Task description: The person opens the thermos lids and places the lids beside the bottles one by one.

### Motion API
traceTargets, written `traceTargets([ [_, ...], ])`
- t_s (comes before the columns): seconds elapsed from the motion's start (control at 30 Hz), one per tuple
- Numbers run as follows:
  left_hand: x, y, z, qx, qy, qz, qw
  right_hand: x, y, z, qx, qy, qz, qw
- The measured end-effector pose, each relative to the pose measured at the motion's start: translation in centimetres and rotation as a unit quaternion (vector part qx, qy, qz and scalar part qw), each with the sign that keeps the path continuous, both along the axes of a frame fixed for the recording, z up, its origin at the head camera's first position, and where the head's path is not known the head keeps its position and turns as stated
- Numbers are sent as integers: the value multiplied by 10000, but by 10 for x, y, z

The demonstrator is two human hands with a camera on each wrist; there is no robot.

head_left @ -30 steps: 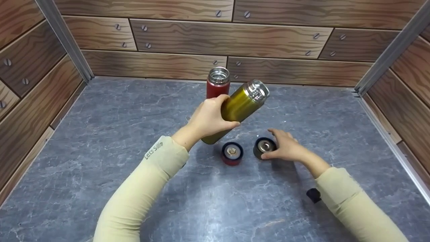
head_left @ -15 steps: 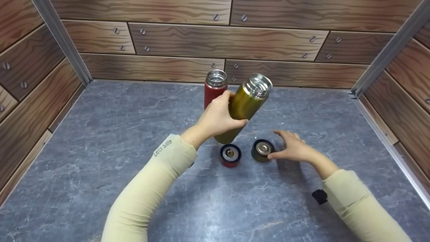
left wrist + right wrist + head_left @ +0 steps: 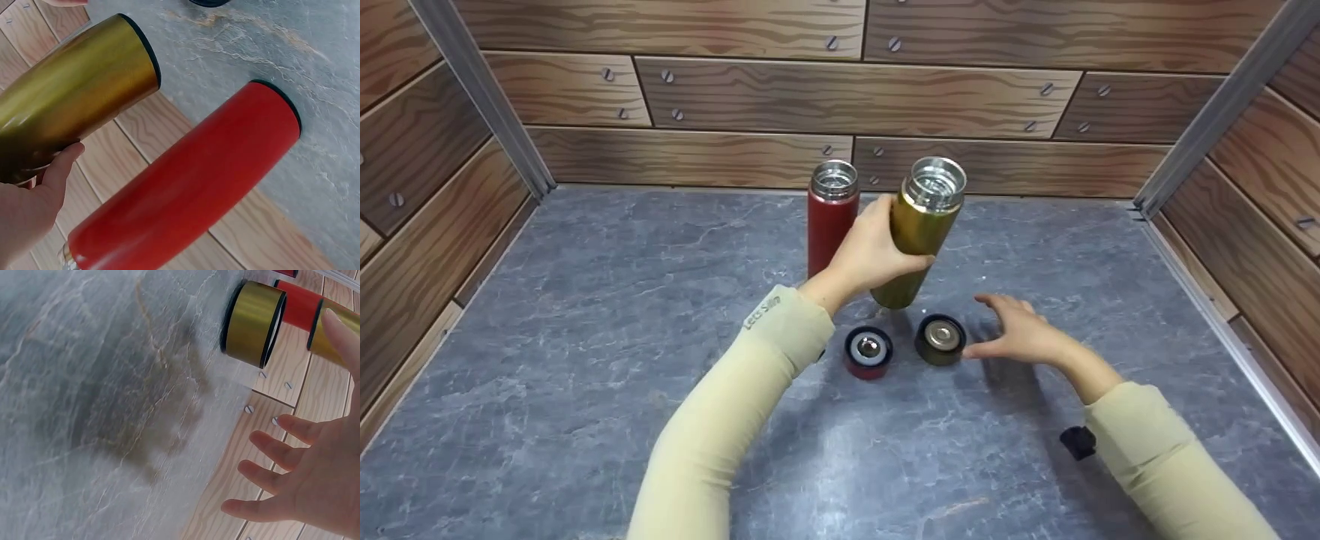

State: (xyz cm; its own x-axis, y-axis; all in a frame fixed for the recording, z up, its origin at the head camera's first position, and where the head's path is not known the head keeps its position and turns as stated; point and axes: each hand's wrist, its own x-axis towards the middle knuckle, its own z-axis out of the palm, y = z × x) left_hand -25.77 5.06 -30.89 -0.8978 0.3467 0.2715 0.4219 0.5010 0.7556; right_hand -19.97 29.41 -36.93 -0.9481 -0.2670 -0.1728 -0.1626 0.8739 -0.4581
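My left hand (image 3: 874,251) grips a gold vacuum flask (image 3: 922,229) around its body. The flask has no lid on and leans a little to the right, with its base raised off the table in the left wrist view. Close behind my left hand, a red vacuum flask (image 3: 829,229), also uncapped, stands upright. My right hand (image 3: 1021,334) hovers with spread fingers beside the gold lid (image 3: 253,323), holding nothing. That lid lies inner side up. Left of it sits the red lid (image 3: 868,369), likewise inner side up.
Grey marbled tabletop (image 3: 622,300) spreads under everything. A wood-patterned wall (image 3: 735,97) runs along the back, with similar panels at both sides and metal corner posts (image 3: 1192,142). A black item (image 3: 1078,442) shows under my right sleeve.
My left hand has carried the gold flask rightward and turned it closer to upright. My right hand has drawn back slightly from the gold lid, which stays on the table.
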Motion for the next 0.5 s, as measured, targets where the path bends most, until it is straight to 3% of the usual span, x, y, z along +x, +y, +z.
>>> traceTargets([
  [0.5,-27,28,-18,218,-338,38,9992,5,17,0,9,-138,-189,9997],
])
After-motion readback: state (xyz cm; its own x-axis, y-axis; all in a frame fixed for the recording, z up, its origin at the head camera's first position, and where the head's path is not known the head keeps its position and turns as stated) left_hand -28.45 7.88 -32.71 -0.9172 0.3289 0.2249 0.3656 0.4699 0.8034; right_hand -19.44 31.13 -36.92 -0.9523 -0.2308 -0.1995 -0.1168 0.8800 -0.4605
